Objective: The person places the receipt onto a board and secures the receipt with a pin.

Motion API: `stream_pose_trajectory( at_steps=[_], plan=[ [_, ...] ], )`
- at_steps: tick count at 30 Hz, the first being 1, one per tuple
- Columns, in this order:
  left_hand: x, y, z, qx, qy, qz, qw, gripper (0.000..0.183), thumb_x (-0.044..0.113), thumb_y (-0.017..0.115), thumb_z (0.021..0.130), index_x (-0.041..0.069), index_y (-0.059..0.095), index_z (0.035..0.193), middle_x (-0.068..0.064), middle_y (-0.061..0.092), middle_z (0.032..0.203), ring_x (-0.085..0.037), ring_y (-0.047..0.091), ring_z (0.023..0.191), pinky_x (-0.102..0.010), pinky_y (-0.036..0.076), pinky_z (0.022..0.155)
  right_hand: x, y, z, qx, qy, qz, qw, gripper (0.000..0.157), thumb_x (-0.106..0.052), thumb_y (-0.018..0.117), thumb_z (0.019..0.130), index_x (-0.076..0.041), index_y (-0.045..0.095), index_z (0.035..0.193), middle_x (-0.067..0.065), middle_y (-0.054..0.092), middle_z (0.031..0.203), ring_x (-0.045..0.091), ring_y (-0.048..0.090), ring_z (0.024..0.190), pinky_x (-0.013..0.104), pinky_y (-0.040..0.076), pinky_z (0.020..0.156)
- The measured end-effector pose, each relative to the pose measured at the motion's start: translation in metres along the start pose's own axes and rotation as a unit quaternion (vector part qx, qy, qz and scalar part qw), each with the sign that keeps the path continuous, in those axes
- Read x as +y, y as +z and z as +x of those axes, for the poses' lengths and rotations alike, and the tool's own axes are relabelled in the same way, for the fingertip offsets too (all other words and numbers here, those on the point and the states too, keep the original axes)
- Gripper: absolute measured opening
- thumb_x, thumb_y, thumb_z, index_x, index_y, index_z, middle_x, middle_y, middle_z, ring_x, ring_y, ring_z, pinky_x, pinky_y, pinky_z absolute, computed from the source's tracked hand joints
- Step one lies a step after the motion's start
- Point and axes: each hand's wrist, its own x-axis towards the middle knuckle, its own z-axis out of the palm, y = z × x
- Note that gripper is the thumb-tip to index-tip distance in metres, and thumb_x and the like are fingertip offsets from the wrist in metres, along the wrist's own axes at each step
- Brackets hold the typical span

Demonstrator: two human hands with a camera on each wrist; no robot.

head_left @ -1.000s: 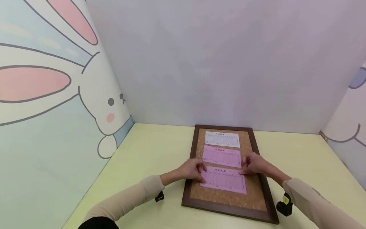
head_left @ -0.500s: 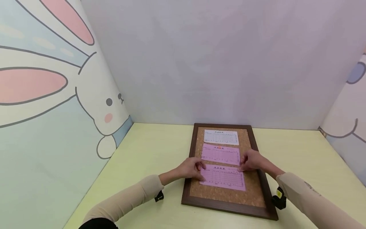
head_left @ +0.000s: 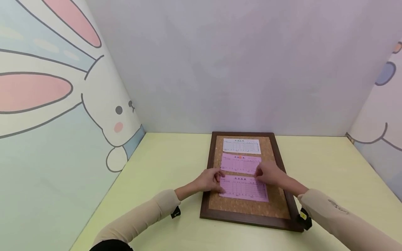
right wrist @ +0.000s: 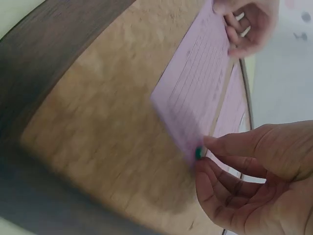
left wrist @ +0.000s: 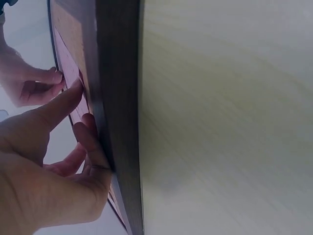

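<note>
A framed corkboard [head_left: 248, 208] lies on the table, with three printed slips in a column. On the nearest pink slip [head_left: 243, 190], my left hand [head_left: 208, 180] rests at the left edge. Its thumb presses near the lower corner, and the other fingers bend by the upper one. My right hand [head_left: 271, 173] is over that slip's upper right corner. In the right wrist view its thumb and index finger pinch a small green push pin [right wrist: 198, 153] right at the paper's edge. A second pink slip [head_left: 238, 164] lies above, with an orange spot at its top.
A white slip [head_left: 242, 145] is highest on the board. The dark wooden frame [head_left: 246, 222] forms a raised border. Pale yellow tabletop [head_left: 169, 157] spreads on both sides, with a grey back wall [head_left: 220, 69] behind and a rabbit mural [head_left: 110, 104] at left.
My right hand has shifted slightly left, from the nearest pink slip's right edge to over its upper corner. The left hand stays at the slip's left edge. The head view has tilted a little.
</note>
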Motion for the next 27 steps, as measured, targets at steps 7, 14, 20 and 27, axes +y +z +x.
stream_pose_trajectory(
  at_steps=[7, 14, 20, 27],
  plan=[
    [0.001, 0.01, 0.004, -0.018, 0.013, -0.008, 0.9997, 0.048, 0.007, 0.09, 0.076, -0.004, 0.064, 0.116, -0.009, 0.06, 0.084, -0.004, 0.047, 0.065, -0.015, 0.04, 0.057, -0.021, 0.017, -0.001, -0.027, -0.006, -0.018, 0.999, 0.007, -0.012, 0.077, 0.09, -0.008, 0.076, 0.086, -0.003, 0.066, 0.073, 0.01, 0.052, 0.065, 0.025, 0.043, 0.059],
    [-0.012, 0.006, 0.003, -0.016, 0.012, -0.008, 0.9998, 0.048, 0.007, 0.09, 0.076, -0.004, 0.064, 0.114, -0.007, 0.059, 0.082, -0.006, 0.047, 0.066, -0.017, 0.04, 0.059, -0.023, 0.03, -0.002, -0.053, -0.063, -0.005, 0.997, 0.007, -0.005, 0.078, 0.088, -0.005, 0.076, 0.095, -0.003, 0.064, 0.077, 0.009, 0.052, 0.07, 0.023, 0.043, 0.062],
    [-0.024, 0.0, 0.005, -0.012, 0.017, -0.017, 0.9996, 0.048, 0.008, 0.089, 0.076, -0.005, 0.064, 0.114, -0.009, 0.06, 0.083, -0.007, 0.048, 0.067, -0.017, 0.041, 0.058, -0.018, 0.03, -0.002, -0.086, -0.067, -0.008, 0.994, 0.021, -0.004, 0.078, 0.087, -0.006, 0.074, 0.107, -0.002, 0.06, 0.08, 0.01, 0.051, 0.073, 0.023, 0.043, 0.063],
    [-0.03, -0.019, 0.013, -0.028, 0.025, -0.002, 0.9993, 0.048, 0.008, 0.087, 0.08, -0.006, 0.064, 0.12, -0.014, 0.062, 0.09, -0.007, 0.049, 0.071, -0.016, 0.042, 0.061, -0.014, 0.008, 0.002, -0.115, -0.089, 0.006, 0.989, 0.034, -0.005, 0.074, 0.091, 0.001, 0.069, 0.123, 0.009, 0.067, 0.097, 0.015, 0.059, 0.083, 0.027, 0.051, 0.07]
  ],
)
